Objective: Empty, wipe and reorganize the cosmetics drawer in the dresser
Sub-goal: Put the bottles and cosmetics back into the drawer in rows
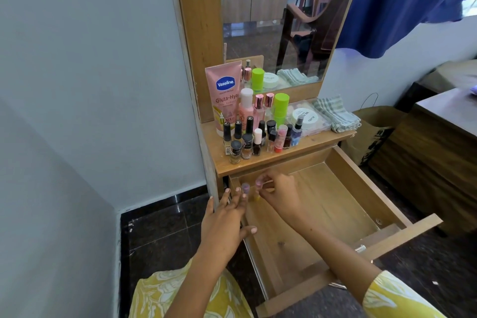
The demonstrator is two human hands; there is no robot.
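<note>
Two small round-capped bottles in wooden drawer

Wooden dresser top, crowded nail polish bottles, Vaseline tube, folded striped cloth

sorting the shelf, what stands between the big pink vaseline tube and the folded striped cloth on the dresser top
In the head view, between the pink Vaseline tube and the folded striped cloth stand pink bottles, a green container and a white round jar.

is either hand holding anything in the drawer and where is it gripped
The right hand pinches a small pink-capped bottle by its cap, at the drawer's back left corner. The left hand holds nothing, fingers spread.
</note>
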